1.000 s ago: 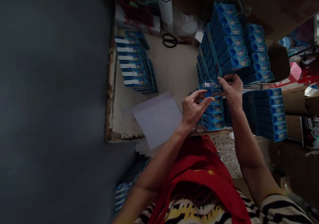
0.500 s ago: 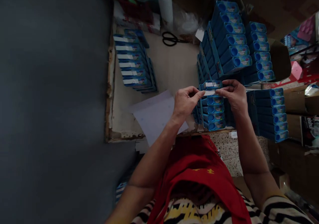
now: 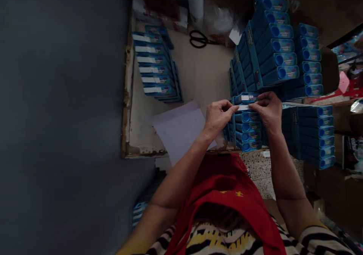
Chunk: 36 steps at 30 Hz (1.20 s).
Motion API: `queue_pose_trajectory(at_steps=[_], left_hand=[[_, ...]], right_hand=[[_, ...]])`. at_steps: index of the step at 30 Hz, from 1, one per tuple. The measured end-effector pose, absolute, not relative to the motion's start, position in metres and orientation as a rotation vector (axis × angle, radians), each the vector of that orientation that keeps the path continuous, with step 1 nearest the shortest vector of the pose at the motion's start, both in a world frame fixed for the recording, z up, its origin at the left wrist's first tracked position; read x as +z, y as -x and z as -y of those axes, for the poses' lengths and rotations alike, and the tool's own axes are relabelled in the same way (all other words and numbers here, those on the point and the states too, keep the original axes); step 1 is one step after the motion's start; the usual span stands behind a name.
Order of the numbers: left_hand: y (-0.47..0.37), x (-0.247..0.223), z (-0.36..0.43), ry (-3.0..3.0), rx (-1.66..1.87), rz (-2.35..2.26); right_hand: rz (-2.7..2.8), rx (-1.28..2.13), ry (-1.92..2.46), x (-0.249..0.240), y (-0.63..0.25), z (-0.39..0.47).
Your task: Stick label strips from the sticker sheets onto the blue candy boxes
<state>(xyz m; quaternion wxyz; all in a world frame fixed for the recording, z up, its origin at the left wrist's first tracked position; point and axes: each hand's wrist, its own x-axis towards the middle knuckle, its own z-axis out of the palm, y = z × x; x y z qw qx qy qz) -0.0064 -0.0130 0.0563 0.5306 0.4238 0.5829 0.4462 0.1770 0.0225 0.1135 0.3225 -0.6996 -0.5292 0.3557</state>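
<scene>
One white strip point(image 3: 244, 107), right of frame centre: our left hand point(image 3: 217, 117) pinches its left end, our right hand point(image 3: 269, 113) its right, over stacked blue boxes point(image 3: 248, 128).

Open tabletop point(image 3: 202, 71) midway, blue boxes point(image 3: 155, 64) left, box row point(image 3: 248, 127) right, scissors point(image 3: 209, 41) behind

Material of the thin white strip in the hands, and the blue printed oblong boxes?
Thin white rectangular strip: probably matte paper or plastic film; flat, evenly pale, without glare. Blue printed oblong boxes: likely thin card with a slight sheen; straight edges, printed ends; plastic possible.
</scene>
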Motion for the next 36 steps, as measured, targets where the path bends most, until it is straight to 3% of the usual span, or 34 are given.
queue_pose_trajectory(at_steps=[8, 13, 17, 20, 23, 26, 32, 36], left_hand=[[-0.015, 0.023, 0.001, -0.567, 0.812, -1.107], [-0.023, -0.004, 0.001, -0.545, 0.875, -1.261], [0.067, -0.032, 0.021, -0.955, 0.9, -1.959], [0.169, -0.06, 0.046, -1.212, 0.583, -2.494], [0.237, -0.087, 0.072, -1.509, 0.146, -2.317], [0.249, -0.101, 0.105, -1.856, 0.104, -2.03], [0.211, -0.099, 0.185, -2.236, 0.434, -1.882], [0.199, -0.096, 0.209, -2.192, 0.482, -1.891]], right_hand=[[1.449, 0.707, 2.049, 0.109, -0.199, -0.034], [1.087, 1.184, 1.959, 0.092, -0.211, -0.032], [1.157, 1.058, 1.923, 0.098, -0.214, -0.024], [1.449, 0.537, 1.874, 0.122, -0.201, -0.006], [1.658, 0.205, 1.61, 0.149, -0.166, 0.027], [1.93, 0.446, 1.402, 0.149, -0.115, 0.057], [2.62, 0.865, 1.365, 0.034, -0.017, 0.044], [2.857, 1.386, 1.353, -0.049, 0.019, 0.031]])
